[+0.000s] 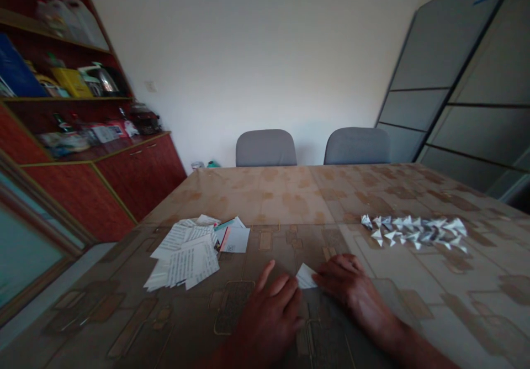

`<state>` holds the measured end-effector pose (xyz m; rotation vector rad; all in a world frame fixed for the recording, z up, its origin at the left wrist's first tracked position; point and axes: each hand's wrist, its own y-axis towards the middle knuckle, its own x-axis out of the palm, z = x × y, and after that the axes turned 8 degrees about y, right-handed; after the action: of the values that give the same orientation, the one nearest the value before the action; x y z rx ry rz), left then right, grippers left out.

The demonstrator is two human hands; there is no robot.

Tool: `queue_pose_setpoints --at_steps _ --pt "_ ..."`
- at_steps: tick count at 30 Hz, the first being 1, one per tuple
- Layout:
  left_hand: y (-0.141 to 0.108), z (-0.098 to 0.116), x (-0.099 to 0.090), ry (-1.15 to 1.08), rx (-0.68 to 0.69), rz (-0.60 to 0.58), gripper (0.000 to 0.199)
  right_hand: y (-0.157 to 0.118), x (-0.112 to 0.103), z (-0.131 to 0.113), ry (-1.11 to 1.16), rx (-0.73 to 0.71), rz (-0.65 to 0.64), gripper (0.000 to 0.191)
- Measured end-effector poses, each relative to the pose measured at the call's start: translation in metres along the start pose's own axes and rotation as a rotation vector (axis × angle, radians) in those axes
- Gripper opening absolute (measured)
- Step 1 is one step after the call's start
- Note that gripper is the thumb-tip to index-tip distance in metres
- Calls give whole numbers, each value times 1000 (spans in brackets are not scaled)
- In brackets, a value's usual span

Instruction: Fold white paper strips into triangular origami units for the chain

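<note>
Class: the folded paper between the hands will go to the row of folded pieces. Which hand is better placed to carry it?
Probably the right hand: it touches the folded paper, and the row of folded pieces lies on its side. The left hand is farther away.

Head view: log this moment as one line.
left hand: flat on table, touching paper piece | right hand: pressing paper piece | left: paper stack | right: folded paper triangles

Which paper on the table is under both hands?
The small white paper piece between the left hand and right hand; the printed sheets and folded triangles lie untouched.
</note>
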<state>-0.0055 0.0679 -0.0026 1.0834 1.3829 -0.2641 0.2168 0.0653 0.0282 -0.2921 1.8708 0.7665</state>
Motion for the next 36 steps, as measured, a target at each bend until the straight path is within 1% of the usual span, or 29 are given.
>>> queue_pose_setpoints --at_steps 4,7,11,14,17,20,22,23,25,27,30,32,34,36 --pt "10 3 -4 -51 -50 -61 48 0 3 2 -6 2 12 13" --pt "14 4 -8 -81 -37 -89 51 -6 10 -1 4 -26 52 8" --pt "11 3 -11 -104 -37 -110 56 -12 14 -8 28 -30 22 10" --pt "4 -1 -13 -92 -54 -116 53 -15 6 -8 -3 -15 26 13" --pt "-7 -8 -17 -26 -42 -101 51 -18 -2 -2 -30 6 26 17" --pt "-14 -13 -21 -3 -36 -137 51 -18 -1 -1 -38 34 44 22" --pt "-13 -14 -24 -12 -38 -172 51 -14 4 -5 -29 27 76 20" --pt "-11 -14 -24 -17 -39 -183 50 -12 8 -8 -10 14 82 15" --pt "-8 -13 -25 -24 -50 -190 47 -7 13 -13 33 -16 19 7" --pt "-7 -13 -25 -19 -62 -183 44 -6 15 -15 38 -10 -12 5" --pt "-8 -13 -22 -17 -72 -159 39 -9 9 -8 30 14 -18 10" --pt "-7 -14 -19 -31 -89 -129 34 -13 4 -1 10 45 4 18" --pt "-3 -15 -16 -54 -97 -104 25 -15 1 5 21 45 -25 12" --pt "5 -16 -11 -79 -55 -99 16 -15 1 8 27 27 -27 10"
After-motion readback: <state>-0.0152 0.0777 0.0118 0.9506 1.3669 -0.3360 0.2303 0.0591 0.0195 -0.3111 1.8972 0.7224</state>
